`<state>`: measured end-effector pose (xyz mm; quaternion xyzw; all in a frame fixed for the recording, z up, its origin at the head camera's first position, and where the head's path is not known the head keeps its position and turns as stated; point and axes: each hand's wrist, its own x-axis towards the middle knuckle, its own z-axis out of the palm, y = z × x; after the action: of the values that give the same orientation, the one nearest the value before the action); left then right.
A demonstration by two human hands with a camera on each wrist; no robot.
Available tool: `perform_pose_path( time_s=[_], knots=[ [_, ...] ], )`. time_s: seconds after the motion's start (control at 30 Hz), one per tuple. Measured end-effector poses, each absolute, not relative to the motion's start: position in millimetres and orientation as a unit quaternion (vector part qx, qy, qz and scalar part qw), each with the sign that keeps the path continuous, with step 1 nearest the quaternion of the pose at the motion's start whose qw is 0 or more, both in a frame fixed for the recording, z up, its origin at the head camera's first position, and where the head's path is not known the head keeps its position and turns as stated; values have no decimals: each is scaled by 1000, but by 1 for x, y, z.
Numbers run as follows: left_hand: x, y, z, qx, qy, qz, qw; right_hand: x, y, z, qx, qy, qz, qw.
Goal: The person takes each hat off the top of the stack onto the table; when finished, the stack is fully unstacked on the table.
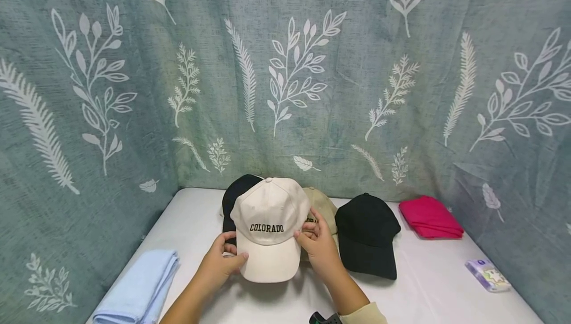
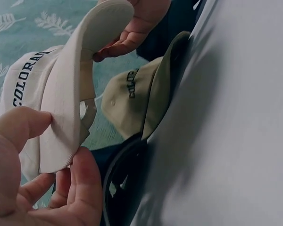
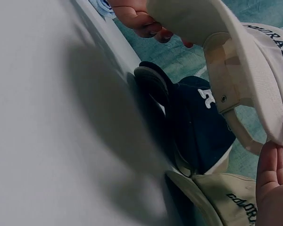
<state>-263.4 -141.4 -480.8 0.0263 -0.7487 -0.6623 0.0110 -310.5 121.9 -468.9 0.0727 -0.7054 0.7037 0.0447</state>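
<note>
A cream baseball cap lettered COLORADO is held up above the white surface, its brim toward me. My left hand pinches one side of the brim, thumb on top and fingers beneath, as the left wrist view shows on the cap. On the other side, my right hand grips the cap near where brim meets crown. Behind it stand a tan COLORADO cap, partly hidden, and a navy cap with a white letter. A black cap sits to the right of my right hand.
A folded light blue towel lies at the left edge. At the back right is a folded pink-red cloth, with a small purple-and-white packet nearer me. Patterned green curtains enclose the white-covered table.
</note>
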Motion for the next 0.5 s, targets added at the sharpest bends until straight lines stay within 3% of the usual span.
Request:
perform_pose_path(
  time_s=[0.5],
  knots=[
    [-255,-116,-476,-10,-744,-669,-3,-294,154,-463,59,-709,701,55]
  ],
)
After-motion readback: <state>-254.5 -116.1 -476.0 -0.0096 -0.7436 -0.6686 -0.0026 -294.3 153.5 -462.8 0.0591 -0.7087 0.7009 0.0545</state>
